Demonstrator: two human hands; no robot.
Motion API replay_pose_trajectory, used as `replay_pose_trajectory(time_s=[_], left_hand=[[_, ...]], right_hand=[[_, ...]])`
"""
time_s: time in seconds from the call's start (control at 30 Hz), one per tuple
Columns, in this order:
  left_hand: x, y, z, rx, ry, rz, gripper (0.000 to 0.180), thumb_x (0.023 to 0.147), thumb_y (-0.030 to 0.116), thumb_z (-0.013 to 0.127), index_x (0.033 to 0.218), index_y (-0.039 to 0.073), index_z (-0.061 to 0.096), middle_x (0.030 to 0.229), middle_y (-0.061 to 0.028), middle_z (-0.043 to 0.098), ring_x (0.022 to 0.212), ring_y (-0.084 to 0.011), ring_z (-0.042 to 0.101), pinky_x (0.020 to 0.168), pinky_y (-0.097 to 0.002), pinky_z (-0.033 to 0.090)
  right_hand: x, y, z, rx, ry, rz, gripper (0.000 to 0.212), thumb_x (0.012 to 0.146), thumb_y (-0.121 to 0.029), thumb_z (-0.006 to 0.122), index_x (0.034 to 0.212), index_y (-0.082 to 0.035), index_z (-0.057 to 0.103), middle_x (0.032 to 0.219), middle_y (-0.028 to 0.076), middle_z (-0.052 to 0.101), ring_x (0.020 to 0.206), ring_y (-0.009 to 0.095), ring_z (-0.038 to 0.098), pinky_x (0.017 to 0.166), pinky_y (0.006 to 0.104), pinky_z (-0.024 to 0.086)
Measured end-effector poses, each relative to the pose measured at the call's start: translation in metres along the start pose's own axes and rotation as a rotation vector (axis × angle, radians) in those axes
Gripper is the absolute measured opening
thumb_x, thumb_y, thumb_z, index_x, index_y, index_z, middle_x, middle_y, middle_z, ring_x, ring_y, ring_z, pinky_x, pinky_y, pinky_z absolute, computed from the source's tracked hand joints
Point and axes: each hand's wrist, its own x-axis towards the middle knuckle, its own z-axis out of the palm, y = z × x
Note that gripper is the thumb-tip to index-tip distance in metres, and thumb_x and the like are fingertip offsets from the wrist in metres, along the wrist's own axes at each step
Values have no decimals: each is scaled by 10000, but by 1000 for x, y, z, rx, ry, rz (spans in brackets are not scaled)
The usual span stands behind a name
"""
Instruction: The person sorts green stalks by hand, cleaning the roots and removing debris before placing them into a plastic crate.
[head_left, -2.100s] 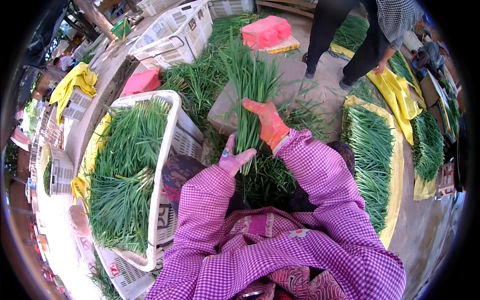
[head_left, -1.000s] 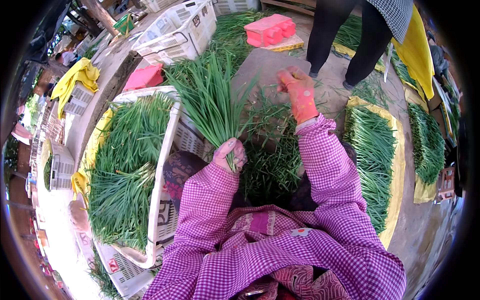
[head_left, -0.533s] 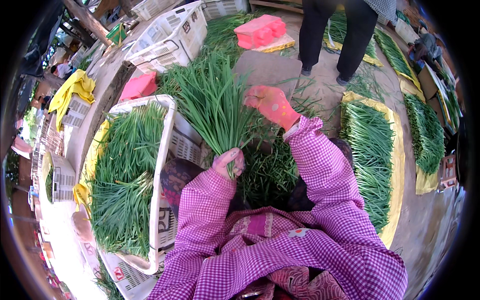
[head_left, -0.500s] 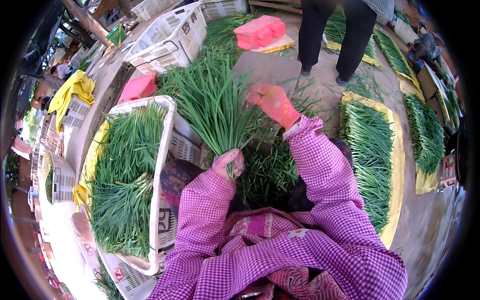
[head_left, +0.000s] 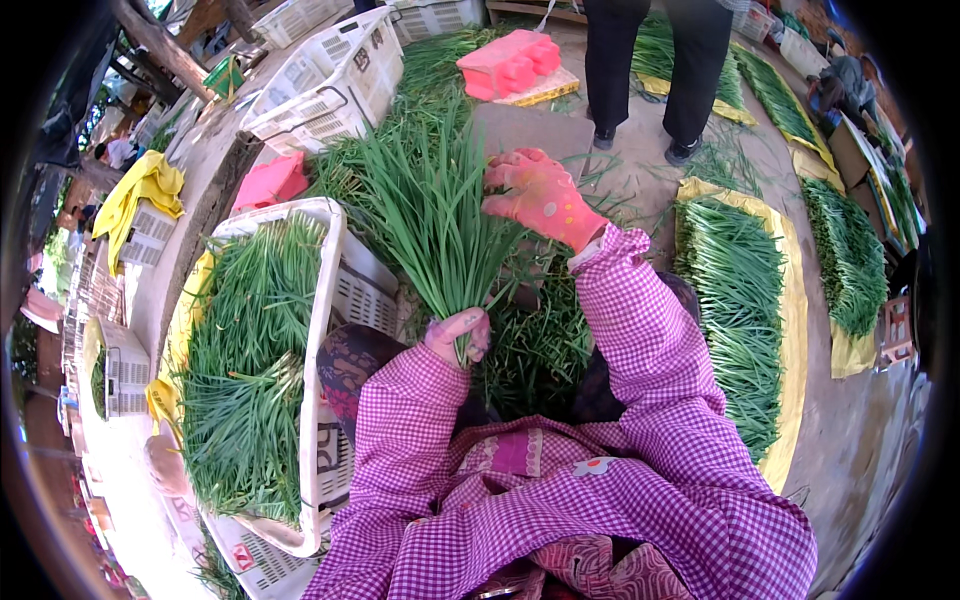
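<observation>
A fanned bunch of green chives (head_left: 432, 220) stands upright in front of me, its long leaves spreading away from my body. My left hand (head_left: 460, 335), in a pale pink glove, is closed around the lower ends of the stalks. At the right side of the leaves is my right hand (head_left: 541, 196), in an orange-pink dotted glove. Its fingers are loosely bent and apart, with nothing visible between them; whether the fingertips touch the leaves I cannot tell. Loose chives (head_left: 535, 350) lie heaped between my knees.
On my left stands a white crate (head_left: 330, 215) full of chives, with a white crate (head_left: 262, 125) beyond it. Chives lie in rows on yellow sheets (head_left: 793, 300) at right. A pink block (head_left: 510, 65) sits ahead, near a standing person's dark-trousered legs (head_left: 697, 80).
My right hand has opened its fingers somewhat and shifted slightly toward my body. The left hand keeps its hold on the chives, nearly in place. The view has moved slightly.
</observation>
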Motion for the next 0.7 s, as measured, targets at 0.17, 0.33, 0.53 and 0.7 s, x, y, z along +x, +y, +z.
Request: replay_pose_trajectory(time_s=[0.17, 0.33, 0.53, 0.7], left_hand=[[3, 0, -4, -41, -21, 7, 364, 790, 178, 614, 1090, -5, 519, 618, -60, 533, 430, -142, 458, 379, -267, 388], [3, 5, -8, -75, -96, 5, 394, 805, 204, 612, 1110, -23, 508, 634, -54, 521, 479, -145, 472, 420, -265, 392], [-2, 5, 1, -56, 25, 51, 394, 782, 183, 634, 1091, -25, 506, 625, -56, 521, 486, -147, 477, 406, -265, 380], [0, 5, 4, -1, 66, 61, 373, 768, 188, 639, 1049, -21, 511, 610, -59, 521, 468, -148, 474, 404, -259, 384]], right_hand=[[3, -11, -6, 499, -212, 494, 223, 706, -104, 723, 913, -54, 658, 954, 55, 633, 853, 151, 581, 789, 265, 434], [-2, 22, 14, 873, 196, 634, 158, 754, -65, 667, 898, -1, 666, 899, 38, 643, 797, 118, 575, 733, 241, 440], [9, 33, -17, 863, 545, 570, 149, 793, -98, 645, 890, 12, 667, 861, 24, 645, 769, 99, 561, 730, 224, 431], [8, 16, -30, 726, 204, 629, 213, 818, -180, 629, 948, -13, 657, 847, 31, 647, 795, 90, 570, 733, 228, 432]])
